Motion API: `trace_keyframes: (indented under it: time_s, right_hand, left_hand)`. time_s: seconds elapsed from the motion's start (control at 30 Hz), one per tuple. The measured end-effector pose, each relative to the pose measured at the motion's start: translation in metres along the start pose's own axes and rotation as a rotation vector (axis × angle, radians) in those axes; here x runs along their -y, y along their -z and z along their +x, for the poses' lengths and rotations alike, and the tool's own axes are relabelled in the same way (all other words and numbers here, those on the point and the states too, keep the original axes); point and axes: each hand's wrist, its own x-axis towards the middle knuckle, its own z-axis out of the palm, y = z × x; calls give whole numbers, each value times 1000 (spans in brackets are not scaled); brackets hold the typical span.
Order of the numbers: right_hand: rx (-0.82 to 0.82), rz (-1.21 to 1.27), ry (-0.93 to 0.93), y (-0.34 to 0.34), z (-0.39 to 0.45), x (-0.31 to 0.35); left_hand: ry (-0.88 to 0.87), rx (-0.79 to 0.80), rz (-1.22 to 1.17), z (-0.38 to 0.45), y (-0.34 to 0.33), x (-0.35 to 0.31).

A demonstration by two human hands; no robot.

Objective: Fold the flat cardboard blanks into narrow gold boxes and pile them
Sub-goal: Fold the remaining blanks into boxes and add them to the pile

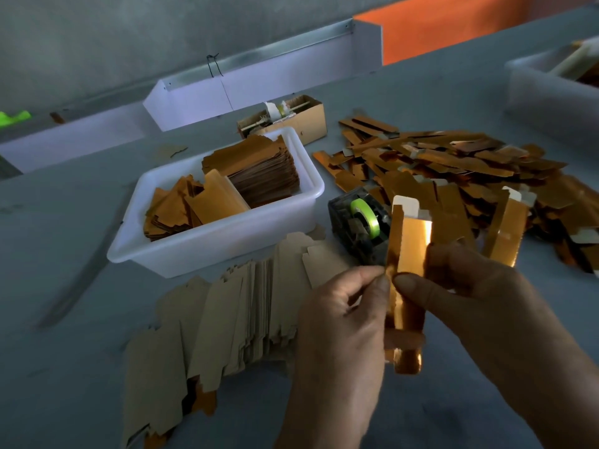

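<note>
Now, head view: the only view, looking down at both hands over a grey table
Blank in hand: a gold blank stands roughly upright between the hands, half-formed into a narrow tube; its white top flap is not tucked; gold side faces the camera, probably so the creases can be watched
Left hand: the left hand has its fingers curled, thumb and forefinger pinching the blank's left edge; the pinch seems meant to press a side fold shut
Right hand: the right hand wraps the blank's right side, thumb flat on the gold face, fingers hidden behind; it appears to steady the tube while the other side is creased
Supply: a fanned stack of flat blanks lies kraft side up just left of the hands, within easy reach for the next pick
Finished pile: a loose heap of gold boxes spreads beyond the right hand, the likely drop spot; its far edge blurs
White tub: a white tub behind the stack holds more gold pieces in two bundles; whether folded or flat, cannot tell
Tape dispenser: a tape dispenser with a green roll sits between tub and heap, just behind the held blank
Judgement: folding is mid-step; end flaps remain before this one joins the heap
</note>
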Motion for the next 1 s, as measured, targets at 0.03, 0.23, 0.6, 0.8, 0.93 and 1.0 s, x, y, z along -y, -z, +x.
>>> trace_keyframes:
  time_s: [0.03, 0.23, 0.6, 0.8, 0.93, 1.0]
  right_hand:
    - [-8, 47, -32, 0, 1, -3]
    - [-87, -1, -19, 0, 17, -11]
    - [-486, -348, 82, 15, 34, -28]
    - [-404, -246, 67, 0, 9, -34]
    - [-355, -56, 29, -7, 0, -23]
    - [-282, 57, 22, -13, -4, -16]
  left_hand:
    - [30, 36, -13, 0, 1, 1]
    - [-111, -213, 670, 7, 8, 11]
    - [22, -375, 1054, 33, 21, 22]
    - [-23, -333, 659, 31, 40, 21]
    - [26, -207, 178, 24, 61, 18]
    - [77, -112, 11, 18, 64, 12]
